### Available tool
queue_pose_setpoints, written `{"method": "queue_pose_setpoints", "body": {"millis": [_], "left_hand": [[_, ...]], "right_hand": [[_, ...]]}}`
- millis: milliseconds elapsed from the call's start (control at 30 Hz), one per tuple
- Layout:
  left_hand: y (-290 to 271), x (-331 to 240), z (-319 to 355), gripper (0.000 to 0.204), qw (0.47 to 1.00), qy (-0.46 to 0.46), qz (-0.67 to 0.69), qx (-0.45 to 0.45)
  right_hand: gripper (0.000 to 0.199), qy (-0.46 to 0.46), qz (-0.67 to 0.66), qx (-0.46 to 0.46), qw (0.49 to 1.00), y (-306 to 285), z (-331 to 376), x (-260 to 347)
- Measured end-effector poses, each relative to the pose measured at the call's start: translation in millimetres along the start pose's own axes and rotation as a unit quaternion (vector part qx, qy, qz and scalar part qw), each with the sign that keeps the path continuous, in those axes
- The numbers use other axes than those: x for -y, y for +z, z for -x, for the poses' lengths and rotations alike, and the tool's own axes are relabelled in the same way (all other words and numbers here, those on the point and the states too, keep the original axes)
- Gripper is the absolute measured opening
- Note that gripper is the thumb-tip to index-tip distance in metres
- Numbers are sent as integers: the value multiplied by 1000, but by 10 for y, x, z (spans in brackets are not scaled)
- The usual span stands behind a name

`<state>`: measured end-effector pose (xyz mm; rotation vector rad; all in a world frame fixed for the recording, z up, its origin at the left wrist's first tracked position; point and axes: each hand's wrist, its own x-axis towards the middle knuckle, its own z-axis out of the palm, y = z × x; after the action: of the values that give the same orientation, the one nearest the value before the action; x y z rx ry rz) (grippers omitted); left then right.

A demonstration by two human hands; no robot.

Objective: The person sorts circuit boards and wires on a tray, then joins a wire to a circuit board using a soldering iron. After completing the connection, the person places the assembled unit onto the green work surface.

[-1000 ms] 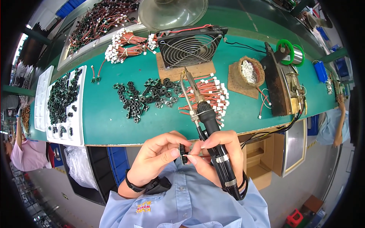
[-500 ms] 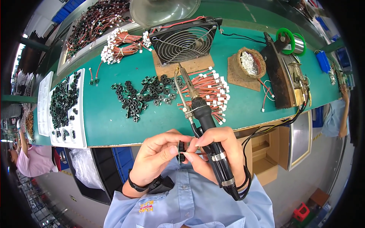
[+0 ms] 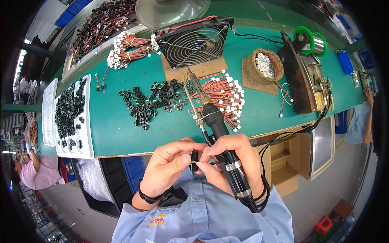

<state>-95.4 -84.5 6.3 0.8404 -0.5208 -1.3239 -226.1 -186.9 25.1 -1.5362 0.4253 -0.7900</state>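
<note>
Two white trays [image 3: 87, 150] at table's [image 3: 121, 129] left end, full of small black parts; round bowl [image 3: 266, 65] on cork mat holds silvery solder scraps. Left hand [image 3: 172, 164], fingers pinched on small black part [image 3: 194, 158], held close to chest below table edge. Right hand [image 3: 231, 162] clamped on soldering iron [image 3: 219, 133]; long axis near upright, tip pointing away over red wires [image 3: 221, 95], cord trailing down.

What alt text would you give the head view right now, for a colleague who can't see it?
Both hands meet over the lap: the left hand pinches a small black component, and the right hand grips a black soldering iron while touching that part too. Beyond, a green bench holds red-wired connectors, black parts and a fan.
</note>
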Motion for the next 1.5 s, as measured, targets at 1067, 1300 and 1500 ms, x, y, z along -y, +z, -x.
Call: {"method": "queue_pose_setpoints", "body": {"millis": [1067, 1300, 1500], "left_hand": [[-12, -4, 18, 26, 997, 40, -71, -8], [-27, -79, 13, 21, 996, 16, -91, -1], [-31, -169, -16, 16, 995, -13, -96, 18]], "right_hand": [[36, -7, 48, 58, 997, -85, -73, 32], [36, -22, 60, 62, 996, -124, -85, 20], [34, -14, 78, 59, 995, -142, -54, 3]]}}
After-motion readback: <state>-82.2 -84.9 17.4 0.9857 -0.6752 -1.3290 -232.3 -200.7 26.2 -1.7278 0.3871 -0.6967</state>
